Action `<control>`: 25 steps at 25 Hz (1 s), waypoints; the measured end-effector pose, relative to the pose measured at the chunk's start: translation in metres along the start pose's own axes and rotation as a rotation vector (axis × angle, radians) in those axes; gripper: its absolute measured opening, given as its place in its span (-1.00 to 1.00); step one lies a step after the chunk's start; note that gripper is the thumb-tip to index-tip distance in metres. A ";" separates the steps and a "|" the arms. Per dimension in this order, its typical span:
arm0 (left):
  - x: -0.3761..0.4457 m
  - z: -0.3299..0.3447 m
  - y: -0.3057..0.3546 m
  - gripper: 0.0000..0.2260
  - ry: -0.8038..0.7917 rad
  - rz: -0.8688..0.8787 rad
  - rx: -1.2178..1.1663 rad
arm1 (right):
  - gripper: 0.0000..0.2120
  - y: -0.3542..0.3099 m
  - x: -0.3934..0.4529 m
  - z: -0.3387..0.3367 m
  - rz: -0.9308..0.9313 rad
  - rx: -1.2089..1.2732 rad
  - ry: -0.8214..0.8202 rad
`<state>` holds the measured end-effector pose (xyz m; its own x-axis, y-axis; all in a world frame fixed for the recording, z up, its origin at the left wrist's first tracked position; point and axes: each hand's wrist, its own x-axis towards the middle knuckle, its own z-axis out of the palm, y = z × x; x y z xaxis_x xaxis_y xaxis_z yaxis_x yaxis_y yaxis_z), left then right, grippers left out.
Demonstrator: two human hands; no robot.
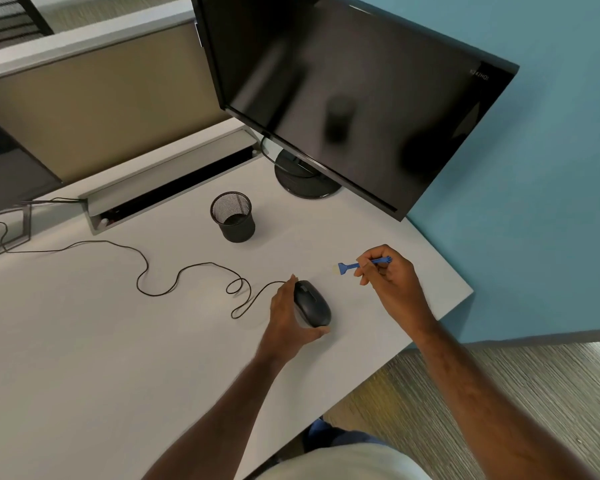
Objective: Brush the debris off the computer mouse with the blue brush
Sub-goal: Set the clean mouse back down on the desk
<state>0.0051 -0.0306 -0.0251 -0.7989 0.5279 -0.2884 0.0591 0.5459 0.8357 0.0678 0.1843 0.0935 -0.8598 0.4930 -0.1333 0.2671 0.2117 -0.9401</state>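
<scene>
- Left hand [286,318]: cupped against the left side of the black corded computer mouse [312,304], thumb at its near end, fingers along its flank, holding it on the white table [118,341].
- Right hand [387,271]: raised to the right of the mouse, fingers curled, pinching the small blue plastic brush [352,266] by its handle; pale bristles point left, clear of the mouse.
- Thin black mouse cable [174,282]: loops leftward across the table.
- Black mesh pen cup [233,216]: upright, behind the mouse.
- Dark monitor [343,88]: at the table's far right, screen off.
</scene>
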 end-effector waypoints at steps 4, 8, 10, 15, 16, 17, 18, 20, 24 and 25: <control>0.007 0.005 -0.001 0.12 0.014 -0.022 0.014 | -0.91 0.008 0.010 -0.006 0.008 0.018 -0.037; 0.010 0.005 0.001 0.10 0.018 -0.026 0.036 | -0.93 0.013 0.017 -0.007 0.013 0.022 -0.063; 0.012 0.007 -0.001 0.12 0.030 -0.012 0.082 | -0.92 0.016 0.021 -0.006 0.014 0.026 -0.075; 0.014 0.009 -0.002 0.13 0.030 -0.015 0.175 | -0.94 0.014 0.028 -0.002 -0.003 0.027 -0.110; 0.014 0.009 -0.001 0.13 0.031 -0.014 0.182 | -0.95 0.013 0.029 0.000 -0.005 0.027 -0.115; 0.014 0.009 -0.001 0.12 0.031 -0.012 0.187 | -0.96 0.012 0.031 0.001 -0.007 0.026 -0.119; 0.014 0.009 0.001 0.12 0.028 -0.011 0.190 | -0.97 0.010 0.033 0.002 -0.011 0.032 -0.125; 0.015 0.006 0.003 0.14 0.012 -0.007 0.203 | -0.93 0.006 0.037 0.006 -0.022 0.034 -0.141; 0.009 -0.003 0.004 0.17 -0.019 0.016 0.244 | -0.92 -0.003 0.048 0.022 -0.047 0.008 -0.162; 0.005 -0.007 0.004 0.14 -0.005 0.017 0.239 | -0.95 -0.005 0.052 0.027 -0.049 0.005 -0.163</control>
<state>-0.0026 -0.0298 -0.0199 -0.7934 0.5416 -0.2779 0.2135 0.6751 0.7062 0.0104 0.1861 0.0826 -0.9312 0.3384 -0.1356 0.2209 0.2278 -0.9483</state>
